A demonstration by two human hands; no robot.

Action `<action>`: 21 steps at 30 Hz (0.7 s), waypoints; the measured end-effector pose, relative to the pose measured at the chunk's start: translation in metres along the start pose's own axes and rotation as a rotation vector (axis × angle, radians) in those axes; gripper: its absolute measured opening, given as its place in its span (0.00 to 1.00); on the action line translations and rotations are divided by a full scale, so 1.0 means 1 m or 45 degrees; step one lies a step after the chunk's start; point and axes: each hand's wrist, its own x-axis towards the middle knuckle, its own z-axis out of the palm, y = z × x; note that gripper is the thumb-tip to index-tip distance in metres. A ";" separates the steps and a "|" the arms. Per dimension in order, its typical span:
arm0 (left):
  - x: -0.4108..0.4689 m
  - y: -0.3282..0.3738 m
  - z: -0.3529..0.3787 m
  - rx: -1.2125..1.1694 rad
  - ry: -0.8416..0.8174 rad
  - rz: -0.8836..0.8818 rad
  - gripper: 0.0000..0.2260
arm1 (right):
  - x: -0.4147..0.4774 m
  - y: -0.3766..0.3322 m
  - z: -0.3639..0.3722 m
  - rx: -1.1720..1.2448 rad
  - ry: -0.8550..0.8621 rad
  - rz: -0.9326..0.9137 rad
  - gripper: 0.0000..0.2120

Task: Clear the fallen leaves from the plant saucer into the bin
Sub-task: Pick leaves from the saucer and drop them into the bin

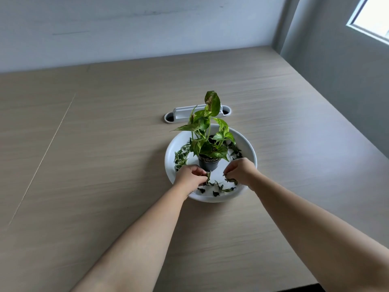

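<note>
A white round saucer [250, 152] sits mid-table with a small dark pot [208, 164] and a green variegated plant [207, 131] in its middle. Several dark curled fallen leaves [216, 188] lie along the saucer's near side, with more at the left [180, 158] and right [235, 151]. My left hand [189, 175] reaches into the saucer's near left, fingers pinched on a curled leaf. Over the near right of the saucer, my right hand [240, 170] has its fingertips closed on another leaf. No bin is in view.
The saucer rests on a light wood-grain table [105, 165]. A white cable grommet [197, 113] is set into the tabletop just behind the plant. A pale wall runs along the far edge, and a window [372, 15] is at the upper right.
</note>
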 end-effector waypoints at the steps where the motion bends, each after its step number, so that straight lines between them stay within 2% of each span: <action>1: -0.001 0.000 -0.001 -0.044 -0.001 -0.013 0.08 | -0.001 -0.001 -0.003 0.064 0.017 0.018 0.06; 4: -0.005 0.004 0.003 -0.178 -0.004 -0.042 0.10 | -0.007 -0.001 -0.012 0.228 0.037 0.035 0.05; 8: -0.016 0.020 0.021 -0.374 -0.096 -0.054 0.11 | -0.019 0.006 -0.037 0.301 0.148 0.053 0.05; 13: -0.033 0.057 0.068 -0.478 -0.202 -0.019 0.11 | -0.046 0.043 -0.094 0.452 0.196 0.011 0.10; 18: -0.074 0.127 0.183 -0.506 -0.393 0.083 0.11 | -0.118 0.139 -0.198 0.567 0.324 0.052 0.10; 21: -0.116 0.172 0.282 -0.461 -0.595 0.150 0.09 | -0.176 0.224 -0.263 0.611 0.477 0.149 0.09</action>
